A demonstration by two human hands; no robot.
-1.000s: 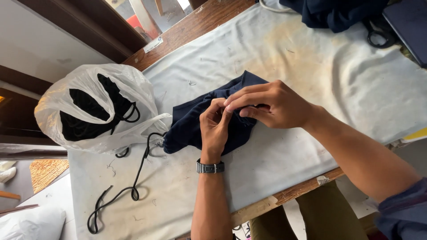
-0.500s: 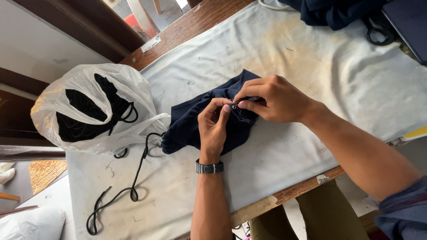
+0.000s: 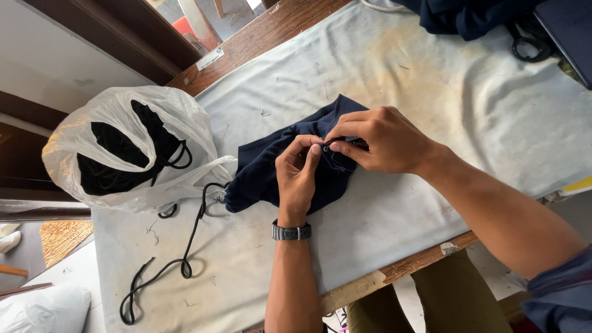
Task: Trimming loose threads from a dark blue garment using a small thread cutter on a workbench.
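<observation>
Navy garment [image 3: 265, 172] crumpled on white cloth; left hand [image 3: 297, 176] and right hand [image 3: 382, 139] pinching its hem

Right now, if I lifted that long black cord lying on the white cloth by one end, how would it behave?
The long black cord would probably hang limp: it lies in loose curves and a small loop. It looks thin, so likely very light. One end runs toward the dark blue fabric piece beside the white plastic bag, so it might snag or tug there.

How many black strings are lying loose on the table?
1 that I can tell: a long black cord lies left of the navy cloth, below the plastic bag. More black cords may be hidden inside that bag.
</observation>
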